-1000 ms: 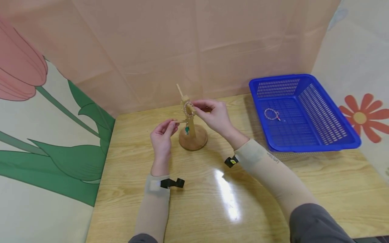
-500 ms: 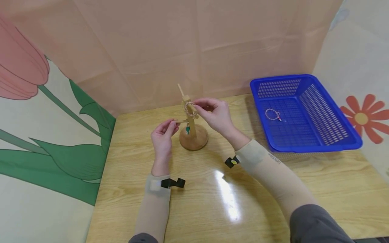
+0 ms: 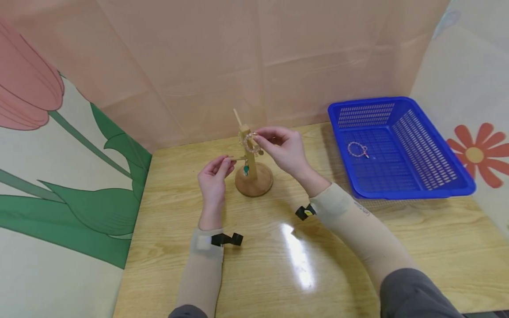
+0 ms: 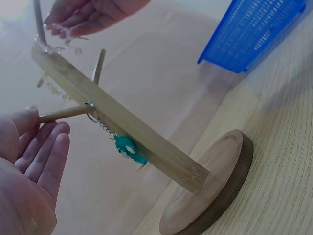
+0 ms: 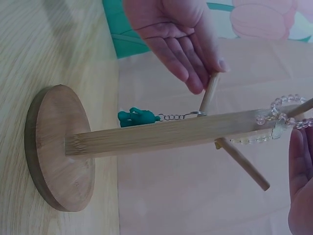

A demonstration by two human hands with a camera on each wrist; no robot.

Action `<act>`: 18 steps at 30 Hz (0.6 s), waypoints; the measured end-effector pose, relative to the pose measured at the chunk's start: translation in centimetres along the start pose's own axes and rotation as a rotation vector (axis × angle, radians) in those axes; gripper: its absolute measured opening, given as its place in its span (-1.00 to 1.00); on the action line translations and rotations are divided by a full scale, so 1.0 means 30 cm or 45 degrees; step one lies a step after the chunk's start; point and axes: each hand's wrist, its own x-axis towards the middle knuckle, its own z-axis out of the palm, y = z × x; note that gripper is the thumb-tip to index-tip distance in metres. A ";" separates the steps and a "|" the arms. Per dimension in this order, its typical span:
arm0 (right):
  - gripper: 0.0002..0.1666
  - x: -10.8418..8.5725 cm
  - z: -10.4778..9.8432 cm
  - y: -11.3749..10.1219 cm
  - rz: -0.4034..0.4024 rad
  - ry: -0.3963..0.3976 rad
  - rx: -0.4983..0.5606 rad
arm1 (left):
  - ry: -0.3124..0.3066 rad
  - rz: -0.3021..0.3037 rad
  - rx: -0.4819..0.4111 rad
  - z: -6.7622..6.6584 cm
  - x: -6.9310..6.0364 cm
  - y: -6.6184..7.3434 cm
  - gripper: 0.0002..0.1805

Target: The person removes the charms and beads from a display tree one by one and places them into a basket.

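A wooden stand (image 3: 254, 187) has a round base, an upright post and several pegs. My left hand (image 3: 213, 179) pinches the tip of a lower peg (image 4: 68, 113) between thumb and fingers. From that peg a teal figure keychain (image 4: 128, 148) hangs by its ring and chain. My right hand (image 3: 288, 152) is at an upper peg, its fingertips pinching a clear pinkish beaded bracelet (image 5: 292, 99) that loops around this peg. Another bracelet with pale yellow beads (image 4: 55, 88) hangs behind the post, partly hidden.
A blue plastic basket (image 3: 401, 194) stands to the right on the wooden table (image 3: 262, 265). Inside it lies a pink beaded bracelet (image 3: 358, 149) with a small charm. A pinkish cloth (image 3: 179, 66) hangs behind the table.
My right hand has shifted slightly right, and the bracelet has turned and moved a little toward the peg's outer end. The left hand stays on its peg.
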 end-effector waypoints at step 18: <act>-0.86 -0.005 -0.007 -0.051 -0.095 0.031 0.090 | -0.022 0.014 0.023 -0.002 -0.002 0.005 -0.69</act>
